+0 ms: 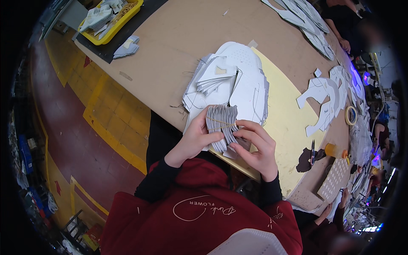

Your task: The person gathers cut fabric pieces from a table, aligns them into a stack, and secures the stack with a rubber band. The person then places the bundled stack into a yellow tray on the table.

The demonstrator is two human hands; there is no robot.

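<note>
A thick bundle of grey cut pieces [222, 124], fanned out and bound by a rubber band [221, 122], sits between both of my hands at the table's near edge. My left hand [196, 139] grips its left side with the thumb across the front. On the right side my right hand [255, 144] pinches it, fingertips at the band. Just beyond lies a pile of white cut shoe pieces [236, 80] on the brown table [178, 34].
A pale yellow sheet [284, 114] lies right of the pile. Farther right are white cut-outs [325, 100], a tape roll [351, 115], a pen [312, 151] and an orange-capped bottle [335, 150]. A yellow bin [112, 19] stands far left. Another person's hand [345, 44] works at the far side.
</note>
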